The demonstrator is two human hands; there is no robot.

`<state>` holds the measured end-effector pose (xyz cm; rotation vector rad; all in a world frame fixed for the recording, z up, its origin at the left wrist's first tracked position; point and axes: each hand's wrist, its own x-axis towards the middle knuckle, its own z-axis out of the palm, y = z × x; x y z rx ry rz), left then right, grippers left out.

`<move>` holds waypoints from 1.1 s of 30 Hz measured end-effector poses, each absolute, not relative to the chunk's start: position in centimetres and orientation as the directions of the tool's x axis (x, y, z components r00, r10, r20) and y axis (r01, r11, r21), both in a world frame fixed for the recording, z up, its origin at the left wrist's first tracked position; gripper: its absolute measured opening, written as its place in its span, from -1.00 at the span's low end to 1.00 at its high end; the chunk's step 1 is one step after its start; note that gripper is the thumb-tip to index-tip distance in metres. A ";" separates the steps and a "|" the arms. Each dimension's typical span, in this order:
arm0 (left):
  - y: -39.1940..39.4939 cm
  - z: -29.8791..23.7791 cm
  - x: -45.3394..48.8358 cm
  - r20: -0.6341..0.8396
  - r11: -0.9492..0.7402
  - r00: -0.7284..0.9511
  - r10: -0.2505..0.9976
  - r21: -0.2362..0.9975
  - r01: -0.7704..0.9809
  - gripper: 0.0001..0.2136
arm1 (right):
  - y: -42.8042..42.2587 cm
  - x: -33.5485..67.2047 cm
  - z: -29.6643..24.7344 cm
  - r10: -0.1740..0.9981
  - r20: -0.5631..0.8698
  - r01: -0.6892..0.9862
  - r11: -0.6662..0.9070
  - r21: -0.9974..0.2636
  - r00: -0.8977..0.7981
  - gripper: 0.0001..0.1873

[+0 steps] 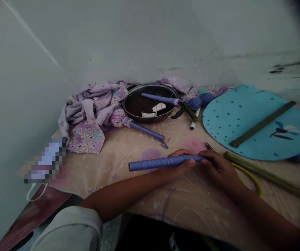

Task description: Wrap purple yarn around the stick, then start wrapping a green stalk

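A stick wound with blue-purple yarn [155, 163] lies across both hands above the table, its bare end pointing left. My left hand [182, 165] is closed around its middle, thumb on top. At the stick's right end, my right hand [215, 164] is closed with its fingertips on the yarn. The very end of the stick is hidden behind those fingers. A strand of yarn hangs down over the table's front edge. Beyond the hands lies another yarn-wrapped stick [148, 131] with a floral cloth ball tied to its left end.
A black pan [125, 109] holds another wrapped stick. Floral cloth [87, 129] is heaped on the left, near a phone [46, 158] with a white cable. Yarn balls [194, 103], a marker [195, 119], a turquoise round mat [223, 122] and green sticks [264, 170] lie right, with scissors [251, 177].
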<state>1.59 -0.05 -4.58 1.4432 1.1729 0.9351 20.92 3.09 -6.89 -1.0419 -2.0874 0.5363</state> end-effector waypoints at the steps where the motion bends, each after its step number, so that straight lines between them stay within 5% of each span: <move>1: -0.1 -4.6 1.6 -0.007 -0.021 0.218 0.976 0.992 0.127 -0.68 | 3.1 21.0 -6.9 0.804 0.431 0.514 0.593 -0.619 -0.408 -0.82; 5: -0.1 -5.0 1.7 0.039 -0.031 0.234 0.971 0.999 -0.039 -0.69 | 3.2 21.2 -7.1 0.800 0.438 0.542 0.600 -0.589 -0.409 -0.82; 33: 0.0 -4.9 2.1 -0.010 0.041 0.209 0.978 0.989 -0.141 -0.77 | 3.1 21.6 -7.4 0.829 0.391 0.638 0.559 -0.530 -0.401 -0.74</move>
